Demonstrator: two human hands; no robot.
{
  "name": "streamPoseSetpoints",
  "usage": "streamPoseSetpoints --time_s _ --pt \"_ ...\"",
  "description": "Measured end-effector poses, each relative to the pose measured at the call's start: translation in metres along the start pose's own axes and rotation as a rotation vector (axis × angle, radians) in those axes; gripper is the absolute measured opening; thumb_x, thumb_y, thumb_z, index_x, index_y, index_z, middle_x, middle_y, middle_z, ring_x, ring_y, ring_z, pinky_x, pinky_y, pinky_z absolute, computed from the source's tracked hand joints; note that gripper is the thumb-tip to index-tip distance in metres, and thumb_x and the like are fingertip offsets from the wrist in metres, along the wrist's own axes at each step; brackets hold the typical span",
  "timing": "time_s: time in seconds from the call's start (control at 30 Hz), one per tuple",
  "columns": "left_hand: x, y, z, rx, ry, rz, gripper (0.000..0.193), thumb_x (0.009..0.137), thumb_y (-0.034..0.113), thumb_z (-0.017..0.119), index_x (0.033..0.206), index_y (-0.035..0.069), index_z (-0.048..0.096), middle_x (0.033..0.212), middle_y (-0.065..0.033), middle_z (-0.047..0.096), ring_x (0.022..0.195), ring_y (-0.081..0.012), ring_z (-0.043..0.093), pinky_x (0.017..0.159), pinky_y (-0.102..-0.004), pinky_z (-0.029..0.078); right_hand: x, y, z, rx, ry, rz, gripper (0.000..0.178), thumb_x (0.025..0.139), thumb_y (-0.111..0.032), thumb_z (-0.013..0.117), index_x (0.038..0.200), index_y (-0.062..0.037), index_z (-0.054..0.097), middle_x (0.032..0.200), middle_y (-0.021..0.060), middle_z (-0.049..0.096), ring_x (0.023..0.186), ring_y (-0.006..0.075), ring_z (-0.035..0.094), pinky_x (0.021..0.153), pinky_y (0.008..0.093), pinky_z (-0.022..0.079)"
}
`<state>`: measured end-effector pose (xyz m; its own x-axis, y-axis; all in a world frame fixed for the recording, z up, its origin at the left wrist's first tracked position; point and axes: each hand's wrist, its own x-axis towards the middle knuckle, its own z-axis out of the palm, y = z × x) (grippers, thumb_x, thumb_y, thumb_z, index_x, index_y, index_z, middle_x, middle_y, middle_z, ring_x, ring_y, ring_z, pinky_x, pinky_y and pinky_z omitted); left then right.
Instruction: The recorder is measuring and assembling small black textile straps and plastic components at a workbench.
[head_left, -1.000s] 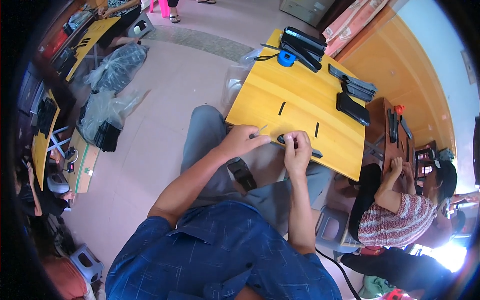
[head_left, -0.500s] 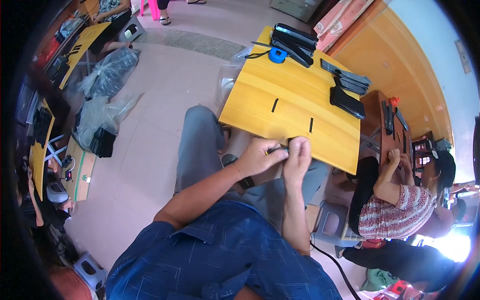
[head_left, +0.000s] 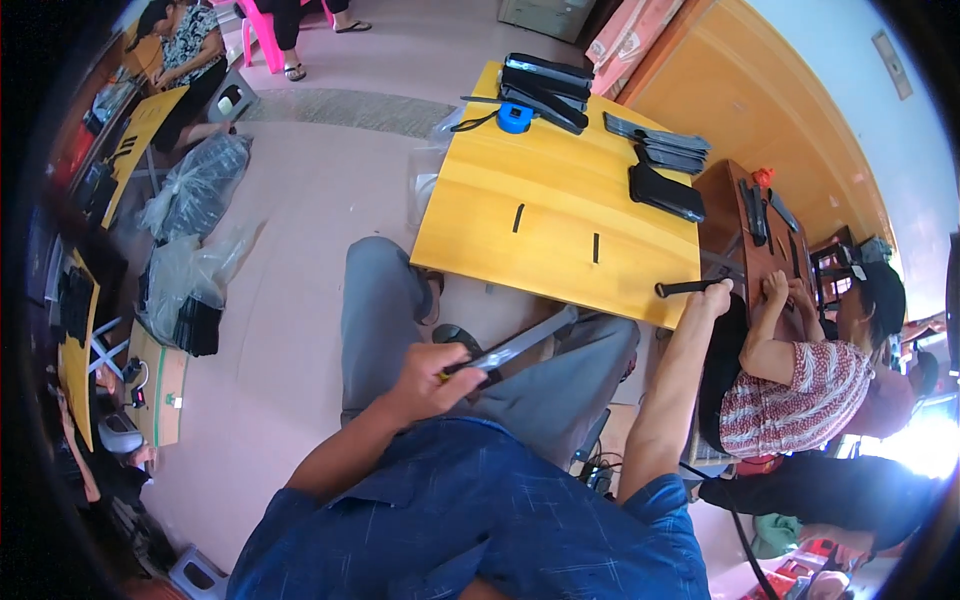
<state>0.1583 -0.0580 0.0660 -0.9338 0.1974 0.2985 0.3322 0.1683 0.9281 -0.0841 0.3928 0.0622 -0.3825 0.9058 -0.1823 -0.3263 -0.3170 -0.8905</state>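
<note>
My left hand [head_left: 432,382] is closed above my lap. It grips a long, flat dark-grey strip [head_left: 525,340] with a shiny face, which slants up to the right across my thighs; a small yellow bit shows by the thumb. At the front right corner of the yellow table [head_left: 470,255], my right hand [head_left: 714,299] is closed around a narrow black stick-like piece [head_left: 682,288] with a thicker rounded end. Two short black strips [head_left: 518,218] [head_left: 596,248] lie on the tabletop.
Stacked black pieces [head_left: 548,75], a blue tape measure [head_left: 515,118], layered grey strips [head_left: 672,150] and a black bundle [head_left: 665,194] lie on the table. At right, a co-worker in a patterned top [head_left: 790,405] sits at a brown table [head_left: 735,200]. Plastic bags [head_left: 205,180] lie on the floor at left.
My hands, earlier close together at the table's front edge, are now wide apart. The left moved back toward my body with the grey strip; the right moved out to the right with the black piece.
</note>
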Motion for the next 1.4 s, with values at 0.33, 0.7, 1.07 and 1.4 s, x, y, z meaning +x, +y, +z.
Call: streamPoseSetpoints --time_s 0.33,0.7,1.07,1.4 --pt "-0.008 -0.021 -0.021 -0.044 0.070 -0.202 0.028 0.094 0.018 0.075 0.078 0.001 0.059 0.063 -0.0036 0.045 0.060 -0.0084 0.042 0.054 -0.0310 0.035 0.089 0.089 -0.044 -0.691 -0.133 -0.436 0.019 0.095 -0.012 0.057 0.110 0.0008 0.058 0.089 0.0152 0.065 0.078 0.0284 0.067 0.069 0.0391 0.054" --pt "0.010 -0.030 -0.018 -0.134 0.041 -0.304 0.029 0.097 0.020 0.072 0.078 0.002 0.059 0.063 0.0012 0.044 0.062 -0.0070 0.040 0.055 -0.0299 0.033 -0.035 0.058 -0.044 -1.167 -0.785 -1.094 0.026 0.087 -0.018 0.075 0.109 -0.0037 0.070 0.108 0.0177 0.068 0.103 0.0388 0.064 0.093 0.0483 0.051" --pt "0.031 -0.026 -0.018 -0.106 -0.002 -0.290 0.028 0.098 0.020 0.071 0.079 0.003 0.060 0.062 0.0025 0.046 0.062 -0.0043 0.041 0.053 -0.0280 0.032 0.010 0.078 0.000 -1.336 -0.758 -1.102 0.033 0.094 -0.026 0.070 0.119 -0.0054 0.074 0.128 0.0157 0.068 0.119 0.0374 0.062 0.103 0.0475 0.050" --pt "0.082 -0.043 -0.001 -0.383 -0.068 -0.473 0.031 0.105 0.027 0.061 0.082 0.007 0.059 0.060 0.0039 0.050 0.050 -0.0045 0.046 0.047 -0.0239 0.033 -0.098 0.045 -0.002 -0.842 -1.145 -0.612 0.027 0.100 -0.018 0.065 0.119 0.0000 0.071 0.114 0.0185 0.074 0.110 0.0298 0.070 0.098 0.0376 0.053"
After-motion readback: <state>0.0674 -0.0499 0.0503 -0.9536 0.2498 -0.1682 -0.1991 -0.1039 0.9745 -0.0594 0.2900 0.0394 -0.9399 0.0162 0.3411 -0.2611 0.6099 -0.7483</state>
